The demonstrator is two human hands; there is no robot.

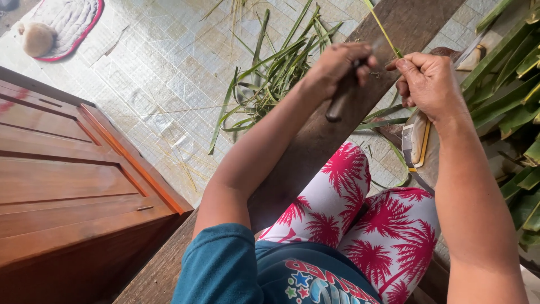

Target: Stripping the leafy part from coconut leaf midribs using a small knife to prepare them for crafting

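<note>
Plank (315, 146) spans tiled floor, leaf pile (275, 73) beyond. Stripping step underway: left hand (337, 67) clenched around knife (340, 104), right hand (427, 84) pinching leaf strip (382, 28) above plank. Next stroke likely needs strip kept taut, blade angled away.

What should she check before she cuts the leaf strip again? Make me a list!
1. Knife held firmly: ok. The left hand is closed around the dark knife handle.
2. Strip held: ok. The right hand pinches the thin green leaf strip with its fingers.
3. Blade edge pointing away from the fingers: cannot tell, the blade is hidden between the hands.
4. Hands apart: not ok, they nearly touch.
5. Legs out of the way: ok. The red-patterned knees lie below the hands.
6. Cut leaves out of the way: ok. The leaf pile lies on the tiled floor, to the left.
</note>
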